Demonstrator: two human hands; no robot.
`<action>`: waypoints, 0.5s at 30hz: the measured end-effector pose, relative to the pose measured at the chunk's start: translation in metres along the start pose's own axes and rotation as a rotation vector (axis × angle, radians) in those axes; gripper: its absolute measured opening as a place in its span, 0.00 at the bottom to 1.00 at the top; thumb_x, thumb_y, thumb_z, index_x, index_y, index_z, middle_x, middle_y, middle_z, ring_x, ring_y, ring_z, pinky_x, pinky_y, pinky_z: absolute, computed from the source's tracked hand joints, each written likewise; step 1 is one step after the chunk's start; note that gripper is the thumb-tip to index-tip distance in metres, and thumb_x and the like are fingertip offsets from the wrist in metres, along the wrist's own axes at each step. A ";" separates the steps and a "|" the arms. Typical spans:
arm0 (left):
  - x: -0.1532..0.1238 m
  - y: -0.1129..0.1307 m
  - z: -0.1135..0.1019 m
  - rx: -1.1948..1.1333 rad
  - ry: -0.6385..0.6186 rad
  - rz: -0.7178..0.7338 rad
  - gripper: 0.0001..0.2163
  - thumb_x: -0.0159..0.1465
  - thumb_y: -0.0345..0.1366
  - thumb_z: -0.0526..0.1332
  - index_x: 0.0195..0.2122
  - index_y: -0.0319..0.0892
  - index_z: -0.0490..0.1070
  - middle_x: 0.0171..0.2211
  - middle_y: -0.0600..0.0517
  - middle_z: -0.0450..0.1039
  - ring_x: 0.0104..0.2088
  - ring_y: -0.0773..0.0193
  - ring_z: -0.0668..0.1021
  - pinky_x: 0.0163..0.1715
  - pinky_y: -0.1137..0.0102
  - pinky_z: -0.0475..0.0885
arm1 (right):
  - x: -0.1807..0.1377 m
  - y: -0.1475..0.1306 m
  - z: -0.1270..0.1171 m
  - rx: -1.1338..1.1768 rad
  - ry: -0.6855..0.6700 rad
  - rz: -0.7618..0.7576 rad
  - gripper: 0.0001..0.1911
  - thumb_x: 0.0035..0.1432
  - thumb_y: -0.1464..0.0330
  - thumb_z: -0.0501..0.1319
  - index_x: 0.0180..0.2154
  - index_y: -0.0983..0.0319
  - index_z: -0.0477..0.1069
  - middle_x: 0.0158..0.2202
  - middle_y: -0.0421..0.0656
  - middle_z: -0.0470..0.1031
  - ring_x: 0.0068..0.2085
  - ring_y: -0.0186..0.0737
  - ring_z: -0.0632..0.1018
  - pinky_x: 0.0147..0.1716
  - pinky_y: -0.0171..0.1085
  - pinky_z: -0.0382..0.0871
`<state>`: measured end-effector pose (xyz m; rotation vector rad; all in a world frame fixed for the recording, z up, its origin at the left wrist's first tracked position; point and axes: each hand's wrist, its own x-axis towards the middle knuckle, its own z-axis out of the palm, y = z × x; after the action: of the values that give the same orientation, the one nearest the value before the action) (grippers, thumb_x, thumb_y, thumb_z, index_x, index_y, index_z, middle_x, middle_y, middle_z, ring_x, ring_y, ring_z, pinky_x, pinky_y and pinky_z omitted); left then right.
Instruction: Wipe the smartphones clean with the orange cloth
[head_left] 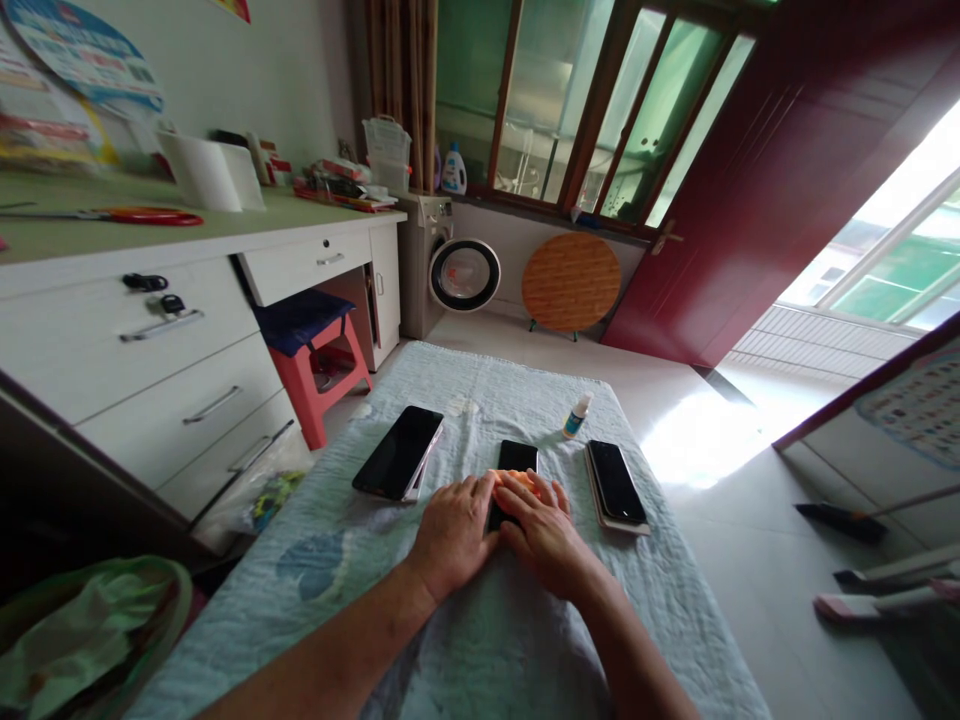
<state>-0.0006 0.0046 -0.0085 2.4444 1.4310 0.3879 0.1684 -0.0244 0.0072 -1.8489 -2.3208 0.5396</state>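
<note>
A black smartphone (519,455) lies on the cloth-covered table between my hands, its middle and lower part mostly hidden by them. My right hand (546,530) presses an orange cloth (525,481) onto the phone's screen, fingers bent over it. Along the phone's left edge, my left hand (456,525) is closed, its fingertips by the orange cloth. To the left, a larger black-screened device (400,452) rests on another flat item. On the right, another phone (618,482) lies on a pale flat item. A small white-capped bottle (576,417) stands beyond the hands.
The light blue quilted cloth (480,385) covers the table. A white desk (172,350) and a red stool (319,370) stand at the left, with a waste bin (176,600) lower down. Behind are a washing machine (424,265) and a round wooden board (571,283).
</note>
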 end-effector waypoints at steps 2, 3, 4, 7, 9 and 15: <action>0.000 0.000 0.000 0.000 -0.003 -0.003 0.30 0.60 0.43 0.64 0.62 0.42 0.58 0.53 0.43 0.71 0.52 0.52 0.73 0.53 0.61 0.65 | 0.002 0.007 0.001 -0.048 0.040 0.069 0.27 0.66 0.61 0.48 0.65 0.46 0.56 0.69 0.32 0.52 0.70 0.47 0.45 0.66 0.54 0.34; 0.000 0.000 0.000 0.000 -0.003 -0.003 0.31 0.60 0.43 0.64 0.62 0.41 0.58 0.53 0.43 0.71 0.53 0.51 0.73 0.54 0.61 0.65 | 0.003 0.010 0.002 -0.067 0.060 0.103 0.26 0.66 0.62 0.48 0.65 0.47 0.56 0.69 0.33 0.53 0.70 0.47 0.46 0.66 0.55 0.35; 0.000 0.000 0.000 0.001 -0.001 -0.002 0.31 0.60 0.43 0.64 0.62 0.41 0.57 0.53 0.42 0.71 0.53 0.51 0.73 0.54 0.61 0.65 | 0.003 0.012 0.002 -0.080 0.077 0.131 0.26 0.66 0.62 0.47 0.65 0.48 0.57 0.68 0.33 0.53 0.70 0.48 0.46 0.65 0.55 0.36; 0.000 0.000 0.000 0.003 0.004 0.008 0.32 0.59 0.43 0.65 0.62 0.38 0.58 0.53 0.41 0.70 0.53 0.50 0.73 0.54 0.61 0.65 | 0.002 0.014 0.001 -0.092 0.095 0.157 0.26 0.66 0.62 0.47 0.64 0.50 0.58 0.68 0.35 0.55 0.70 0.49 0.48 0.65 0.55 0.38; 0.000 0.000 0.000 0.003 0.006 0.008 0.33 0.59 0.43 0.65 0.62 0.38 0.58 0.53 0.41 0.71 0.52 0.50 0.73 0.54 0.61 0.65 | 0.000 0.012 0.000 -0.086 0.083 0.133 0.26 0.66 0.61 0.48 0.64 0.51 0.59 0.68 0.35 0.55 0.70 0.49 0.49 0.65 0.55 0.37; -0.001 0.000 0.000 0.007 -0.002 0.003 0.31 0.60 0.44 0.64 0.62 0.40 0.58 0.52 0.42 0.71 0.52 0.51 0.73 0.53 0.61 0.65 | -0.007 -0.003 -0.006 -0.049 0.075 -0.013 0.27 0.66 0.62 0.51 0.65 0.52 0.58 0.67 0.35 0.57 0.66 0.46 0.56 0.64 0.47 0.44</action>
<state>-0.0011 0.0041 -0.0082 2.4520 1.4301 0.3820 0.1696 -0.0308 0.0147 -1.8405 -2.3152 0.4079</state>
